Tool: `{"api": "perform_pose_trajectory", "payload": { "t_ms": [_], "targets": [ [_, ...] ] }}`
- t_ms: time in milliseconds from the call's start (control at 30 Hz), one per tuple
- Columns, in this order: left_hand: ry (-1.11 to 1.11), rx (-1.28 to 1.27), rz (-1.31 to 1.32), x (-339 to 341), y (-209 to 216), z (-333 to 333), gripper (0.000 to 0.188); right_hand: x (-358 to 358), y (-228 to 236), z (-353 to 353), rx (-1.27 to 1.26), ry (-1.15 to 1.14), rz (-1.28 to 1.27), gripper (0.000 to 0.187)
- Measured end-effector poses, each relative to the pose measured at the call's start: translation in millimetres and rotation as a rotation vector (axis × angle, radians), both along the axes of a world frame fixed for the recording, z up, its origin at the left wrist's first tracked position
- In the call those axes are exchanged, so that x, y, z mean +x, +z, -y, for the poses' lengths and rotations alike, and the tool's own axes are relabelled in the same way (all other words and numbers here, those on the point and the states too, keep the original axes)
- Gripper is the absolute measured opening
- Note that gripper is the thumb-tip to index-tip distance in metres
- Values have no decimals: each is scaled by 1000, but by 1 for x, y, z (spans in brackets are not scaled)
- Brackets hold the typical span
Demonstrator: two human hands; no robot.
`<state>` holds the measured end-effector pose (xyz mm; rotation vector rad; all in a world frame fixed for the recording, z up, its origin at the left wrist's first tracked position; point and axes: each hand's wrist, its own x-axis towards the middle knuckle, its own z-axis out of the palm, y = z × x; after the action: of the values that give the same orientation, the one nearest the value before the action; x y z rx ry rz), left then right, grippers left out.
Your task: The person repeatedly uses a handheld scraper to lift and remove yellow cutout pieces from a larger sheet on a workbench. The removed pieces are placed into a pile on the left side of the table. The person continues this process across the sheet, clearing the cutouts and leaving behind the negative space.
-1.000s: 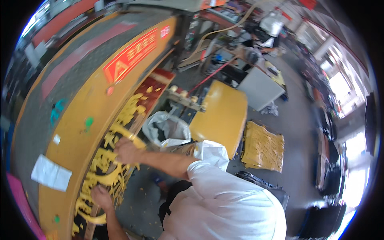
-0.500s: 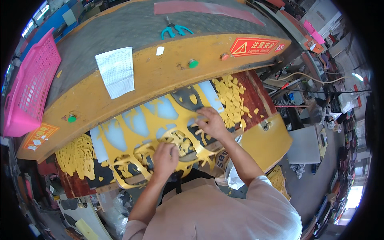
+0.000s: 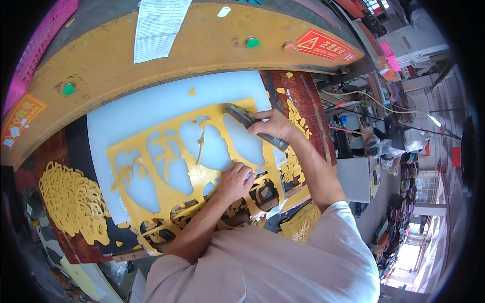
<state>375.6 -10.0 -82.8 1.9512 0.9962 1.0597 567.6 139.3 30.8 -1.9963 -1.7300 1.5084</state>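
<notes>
A yellow sheet (image 3: 203,174) with rows of sole-shaped cutouts lies over a white cutting board (image 3: 151,108), its near part hanging past the board toward me. My right hand (image 3: 273,126) is closed around a dark, sole-shaped cutting die (image 3: 241,116), which is tilted above the sheet's far right part. Lower down, my left hand (image 3: 235,183) rests at the sheet's near half with curled fingers, pinching its material between two cutouts. Part of the grip is hidden by the hand itself.
A yellow press beam (image 3: 202,45) with green buttons (image 3: 252,42) spans the far side. A heap of yellow cut strips (image 3: 73,202) lies at left, small yellow scraps (image 3: 293,164) at right. A pink basket (image 3: 43,43) stands far left, and a paper sheet (image 3: 159,30) hangs on the beam.
The die lay flat at the sheet's far right; now my right hand holds it lifted and tilted. More white board shows between sheet and beam. My view has shifted.
</notes>
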Motion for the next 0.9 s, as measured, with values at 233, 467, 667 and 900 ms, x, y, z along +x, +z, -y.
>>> {"api": "perform_pose_trajectory", "payload": {
  "t_ms": [233, 467, 667, 900],
  "targets": [
    [-123, -564, 280, 70, 65, -68, 64, 13, 56, -42, -52, -170, 98, 68],
    [-263, -686, 75, 26, 90, -95, 25, 24, 78, -41, -22, -179, -106, 45],
    [-129, -1276, -149, -218, 147, -48, 23, 35, 71, -40, -4, -76, -130, 56],
    [-29, -1383, 57, -304, 146, 34, 34, 22, 62, -3, 166, -57, -136, 80]
  ]
}}
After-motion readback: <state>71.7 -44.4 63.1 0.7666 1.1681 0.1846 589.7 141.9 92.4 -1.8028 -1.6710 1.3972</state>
